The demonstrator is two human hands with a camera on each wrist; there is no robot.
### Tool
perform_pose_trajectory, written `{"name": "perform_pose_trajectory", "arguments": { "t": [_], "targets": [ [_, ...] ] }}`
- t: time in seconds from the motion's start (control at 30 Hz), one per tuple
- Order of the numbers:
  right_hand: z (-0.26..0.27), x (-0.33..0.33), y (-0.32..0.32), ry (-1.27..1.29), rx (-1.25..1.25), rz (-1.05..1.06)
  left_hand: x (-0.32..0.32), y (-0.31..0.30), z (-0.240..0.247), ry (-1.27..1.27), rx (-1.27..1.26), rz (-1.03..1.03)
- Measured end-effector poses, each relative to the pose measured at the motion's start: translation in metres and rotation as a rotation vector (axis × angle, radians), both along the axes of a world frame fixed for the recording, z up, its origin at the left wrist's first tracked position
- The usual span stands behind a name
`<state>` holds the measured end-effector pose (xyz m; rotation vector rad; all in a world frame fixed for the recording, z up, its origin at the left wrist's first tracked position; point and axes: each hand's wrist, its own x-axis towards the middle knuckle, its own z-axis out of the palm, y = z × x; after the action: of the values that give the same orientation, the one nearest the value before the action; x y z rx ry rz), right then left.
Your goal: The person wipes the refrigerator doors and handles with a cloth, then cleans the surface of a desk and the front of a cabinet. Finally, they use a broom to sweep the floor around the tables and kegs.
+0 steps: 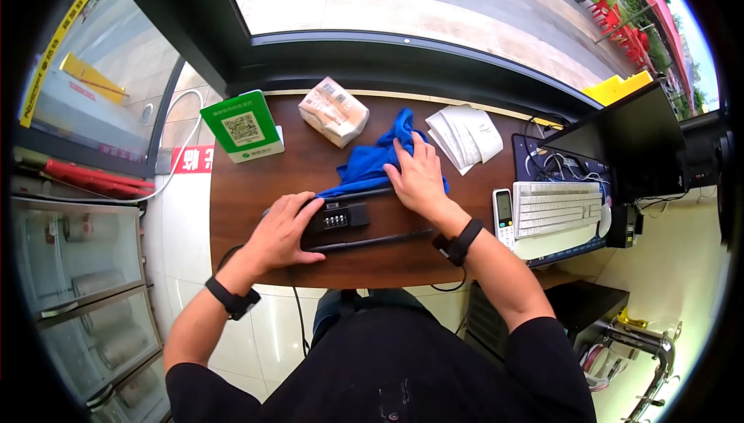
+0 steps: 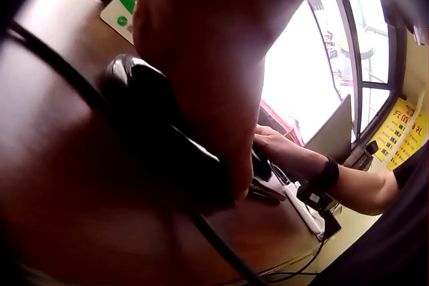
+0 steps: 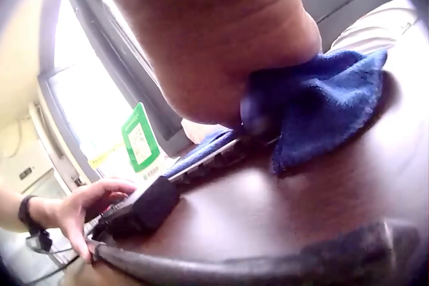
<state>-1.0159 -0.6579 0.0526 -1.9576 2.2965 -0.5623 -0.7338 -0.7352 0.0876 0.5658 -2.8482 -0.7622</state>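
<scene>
A black combination U-lock (image 1: 335, 220) with a row of number dials lies on the brown table. My left hand (image 1: 277, 231) holds its left end, thumb on the near side and fingers on the far side. In the right wrist view the near bar (image 3: 248, 262) runs across the foreground. My right hand (image 1: 421, 177) grips a bunched blue cloth (image 1: 372, 163) at the lock's far bar. Part of the cloth hangs down beside the hand, onto the table, in the right wrist view. The palm hides the fingertips there. In the left wrist view my forearm covers most of the lock.
Behind the cloth are a tissue pack (image 1: 333, 111) and white papers (image 1: 465, 136). A green QR-code stand (image 1: 244, 127) is at the back left. To the right lie a remote-like handset (image 1: 504, 218), a white keyboard (image 1: 558, 208) and a monitor (image 1: 620, 144). A window borders the table's far edge.
</scene>
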Motion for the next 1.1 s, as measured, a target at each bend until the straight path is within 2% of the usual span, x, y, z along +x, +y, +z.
{"name": "perform_pose_trajectory", "arguments": {
  "t": [0.07,0.2,0.27,0.53,0.6,0.67,0.73,0.8,0.87,1.0,1.1],
  "targets": [
    [-0.004,0.018,-0.003,0.009,-0.022,-0.075,0.016,-0.012,0.008,-0.063,-0.004,-0.034],
    [-0.001,0.024,-0.001,-0.031,0.0,0.057,0.041,-0.031,0.018,-0.126,0.014,-0.085],
    [-0.001,0.013,-0.004,-0.023,-0.086,0.019,0.048,-0.036,0.02,-0.129,0.026,-0.088],
    [-0.001,-0.02,0.015,-0.023,-0.037,-0.273,0.062,-0.032,0.021,-0.165,-0.004,-0.033],
    [0.026,0.006,0.009,-0.229,0.005,-0.263,0.044,-0.021,0.025,-0.089,0.01,-0.046],
    [0.019,0.028,0.005,-0.151,-0.187,-0.01,0.012,-0.005,0.017,-0.02,-0.071,-0.103],
    [0.002,0.028,0.009,-0.132,-0.119,0.236,-0.009,0.0,0.006,-0.011,-0.117,-0.156],
    [0.008,0.019,0.023,-0.14,-0.157,0.188,-0.007,-0.003,-0.006,0.001,-0.13,-0.162],
    [0.015,0.002,0.053,-0.131,-0.066,0.094,0.001,-0.006,-0.005,0.007,-0.139,-0.16],
    [0.019,-0.027,0.119,-0.026,-0.005,0.037,0.003,-0.006,0.002,-0.026,-0.157,-0.133],
    [0.019,-0.024,0.114,0.041,-0.009,-0.108,-0.004,-0.003,0.008,-0.013,-0.171,-0.132]
  ]
}}
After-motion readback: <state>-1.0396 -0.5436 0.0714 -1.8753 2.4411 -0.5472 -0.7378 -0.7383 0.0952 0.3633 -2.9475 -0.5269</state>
